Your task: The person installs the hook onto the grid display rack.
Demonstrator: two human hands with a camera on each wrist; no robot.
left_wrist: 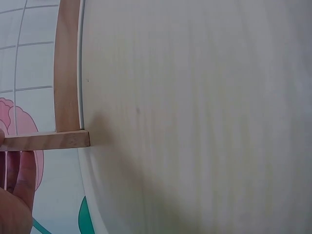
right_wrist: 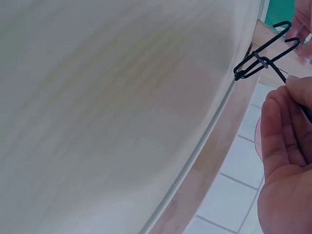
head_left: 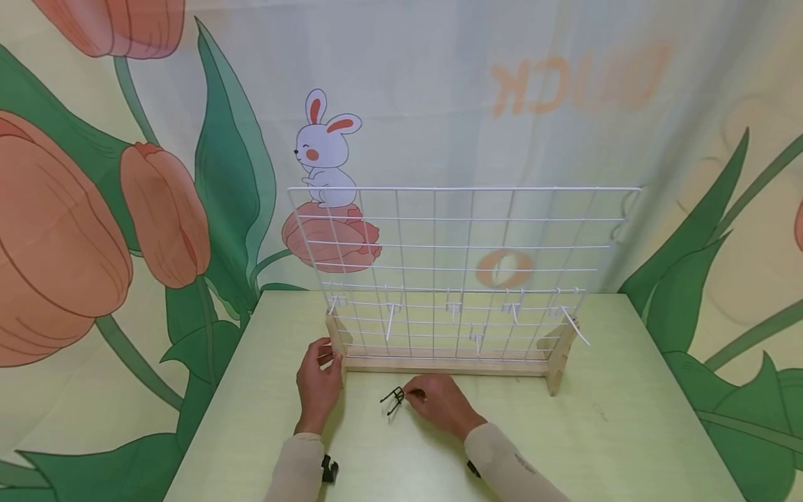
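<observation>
A black wire display hook (right_wrist: 261, 61) is pinched between the thumb and fingers of my right hand (head_left: 442, 402), just in front of the rack. Its two bent prongs and small cross-piece point away from the fingertips, and its stem runs back into the hand. My left hand (head_left: 318, 380) grips the left wooden end piece (head_left: 339, 335) of the rack's stand, fingers on one side of the wood. Between the two wooden ends stands a white wire grid (head_left: 439, 244), tilted slightly. Several white hooks (head_left: 390, 321) hang on its lower part.
A wooden crossbar (head_left: 445, 364) joins the stand's feet, and the right wooden end piece (head_left: 560, 355) rests on the pale tabletop (head_left: 627, 432). Behind the table hangs a curtain (head_left: 439, 104) printed with tulips and a rabbit.
</observation>
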